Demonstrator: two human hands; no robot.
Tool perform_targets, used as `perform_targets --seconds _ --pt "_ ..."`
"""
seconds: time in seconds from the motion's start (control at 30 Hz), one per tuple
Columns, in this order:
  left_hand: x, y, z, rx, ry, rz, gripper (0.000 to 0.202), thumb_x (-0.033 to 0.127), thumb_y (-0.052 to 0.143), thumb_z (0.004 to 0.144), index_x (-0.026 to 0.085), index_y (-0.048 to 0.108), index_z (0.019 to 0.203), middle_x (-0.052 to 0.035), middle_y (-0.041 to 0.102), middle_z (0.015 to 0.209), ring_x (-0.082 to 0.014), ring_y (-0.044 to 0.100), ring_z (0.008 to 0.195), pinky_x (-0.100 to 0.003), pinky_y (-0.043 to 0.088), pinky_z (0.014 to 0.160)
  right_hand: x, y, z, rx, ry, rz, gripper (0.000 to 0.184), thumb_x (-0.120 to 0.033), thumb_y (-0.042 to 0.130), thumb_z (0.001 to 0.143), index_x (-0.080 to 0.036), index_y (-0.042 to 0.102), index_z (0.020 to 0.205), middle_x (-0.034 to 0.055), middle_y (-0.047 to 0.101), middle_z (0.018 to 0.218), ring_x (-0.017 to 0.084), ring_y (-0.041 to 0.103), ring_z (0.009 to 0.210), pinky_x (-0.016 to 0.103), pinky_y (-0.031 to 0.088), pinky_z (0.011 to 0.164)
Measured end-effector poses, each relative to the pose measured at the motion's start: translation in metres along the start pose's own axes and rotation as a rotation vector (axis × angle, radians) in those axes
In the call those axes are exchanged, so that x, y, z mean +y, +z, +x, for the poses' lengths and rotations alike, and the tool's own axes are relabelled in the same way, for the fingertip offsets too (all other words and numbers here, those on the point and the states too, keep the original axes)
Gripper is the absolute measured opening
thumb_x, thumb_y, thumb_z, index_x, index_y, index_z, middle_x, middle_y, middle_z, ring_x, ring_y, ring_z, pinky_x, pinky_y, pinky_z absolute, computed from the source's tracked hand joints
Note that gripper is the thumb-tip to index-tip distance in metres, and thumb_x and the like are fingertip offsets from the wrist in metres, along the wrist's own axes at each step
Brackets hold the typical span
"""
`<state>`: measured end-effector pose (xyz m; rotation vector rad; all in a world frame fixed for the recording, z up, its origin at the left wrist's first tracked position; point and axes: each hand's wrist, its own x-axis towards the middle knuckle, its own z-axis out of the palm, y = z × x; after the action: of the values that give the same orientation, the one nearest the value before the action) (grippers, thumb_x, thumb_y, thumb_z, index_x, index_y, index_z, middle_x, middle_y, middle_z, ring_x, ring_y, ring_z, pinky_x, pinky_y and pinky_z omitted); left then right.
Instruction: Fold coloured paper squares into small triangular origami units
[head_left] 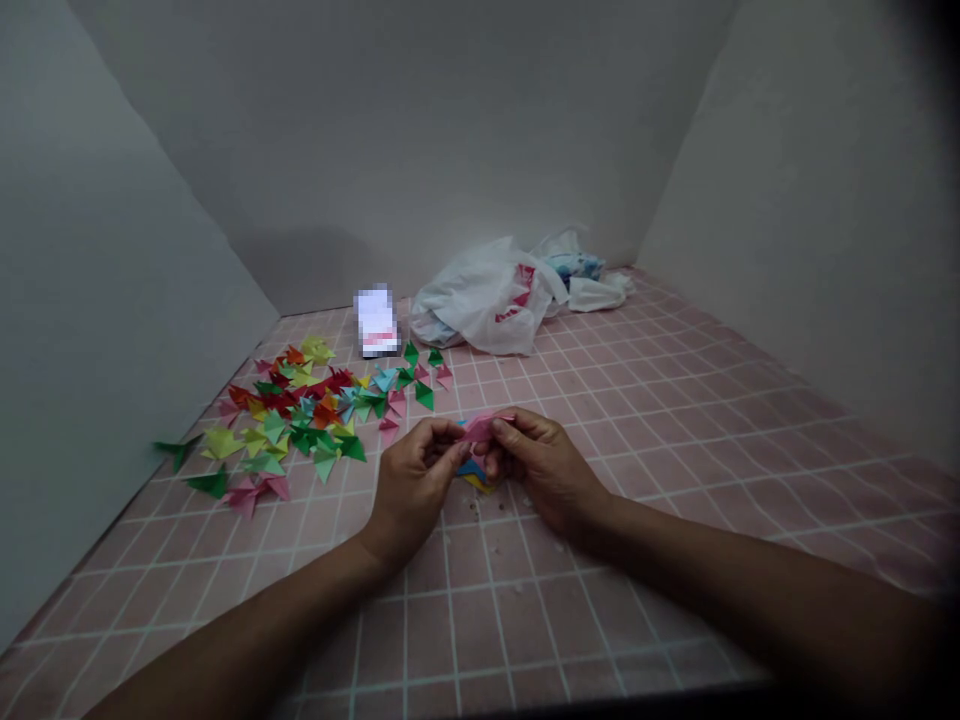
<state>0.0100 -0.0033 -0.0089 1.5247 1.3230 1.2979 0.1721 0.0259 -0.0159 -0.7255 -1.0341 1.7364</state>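
1. Reference: clock face laid flat, centred on the held piece, 12 o'clock pointing away from the wearer.
2. Specimen: small folded piece of pink paper, held at the centre, just above the pink counter with white grid lines. Long axis roughly 9 to 3 o'clock; the narrow end at the right tips slightly toward 2. Fold details partly hidden by fingers.
3. Left hand: at 8 o'clock, thumb and forefinger pinching the left end; forearm enters from 7, wrist bent little.
4. Right hand: at 4 o'clock, gripping the right end, thumb on top, other fingers curled below; forearm enters from 4, running toward 10.
5. Beneath the hands, toward 6: blue paper and yellow paper, mostly covered; shapes cannot be told.
6. At 9 to 10 o'clock: spread of pointed folded-paper pieces in red, orange, yellow, green, blue and pink, tips facing many ways, some overlapping.
7. At 11: rectangular device with a lit, pixelated screen.
8. At 12: crumpled white plastic bag with red print; beside it, toward 1, a blue-and-white plastic packet.
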Motion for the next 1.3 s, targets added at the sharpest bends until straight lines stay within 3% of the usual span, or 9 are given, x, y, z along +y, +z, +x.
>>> perform_targets --seconds 0.43,0.73,0.87,1.13,1.3 --pt "0.005 -0.007 0.005 0.032 0.225 0.211 0.005 0.017 0.066 0.082 0.017 0.065 0.077 -0.0035 0.069 0.083 -0.0144 0.065 0.076 -0.025 0.052 0.070 0.003 -0.002 0.000 -0.041 -0.013 -0.036 0.022 -0.037 0.069 0.086 -0.017 0.069 0.077 -0.0006 0.061 0.063 0.010 0.053 0.058 0.025 0.041 0.059" --pt "0.005 -0.008 0.006 0.009 0.065 0.138 0.009 0.024 0.067 0.079 0.017 0.064 0.075 -0.0023 0.065 0.073 -0.0137 0.061 0.065 -0.025 0.050 0.061 -0.001 -0.001 -0.001 -0.055 -0.034 -0.080 0.022 -0.037 0.067 0.086 -0.016 0.068 0.078 -0.0002 0.061 0.062 0.011 0.053 0.057 0.025 0.043 0.059" --pt "0.008 -0.008 0.008 -0.037 -0.003 0.084 0.009 0.024 0.067 0.074 0.016 0.063 0.071 -0.0027 0.065 0.070 -0.0144 0.061 0.064 -0.026 0.050 0.061 -0.002 -0.002 0.002 -0.040 -0.037 -0.102 0.019 -0.036 0.073 0.080 -0.018 0.067 0.080 -0.0022 0.061 0.065 0.010 0.053 0.054 0.024 0.043 0.054" --pt "0.014 -0.008 0.007 -0.092 0.001 0.100 0.008 0.022 0.064 0.074 0.017 0.062 0.069 -0.0014 0.064 0.068 -0.0132 0.059 0.062 -0.024 0.048 0.059 -0.005 -0.003 0.000 -0.059 -0.064 -0.258 0.023 -0.036 0.071 0.082 -0.017 0.061 0.075 -0.0029 0.059 0.061 0.009 0.053 0.053 0.024 0.042 0.053" --pt "0.014 -0.008 0.006 -0.114 -0.050 0.016 0.009 0.024 0.067 0.078 0.018 0.060 0.078 0.0006 0.061 0.073 -0.0127 0.060 0.066 -0.025 0.051 0.063 -0.007 -0.003 0.001 -0.074 -0.013 -0.269 0.024 -0.038 0.069 0.083 -0.018 0.059 0.075 -0.0028 0.057 0.060 0.010 0.051 0.052 0.024 0.041 0.052"
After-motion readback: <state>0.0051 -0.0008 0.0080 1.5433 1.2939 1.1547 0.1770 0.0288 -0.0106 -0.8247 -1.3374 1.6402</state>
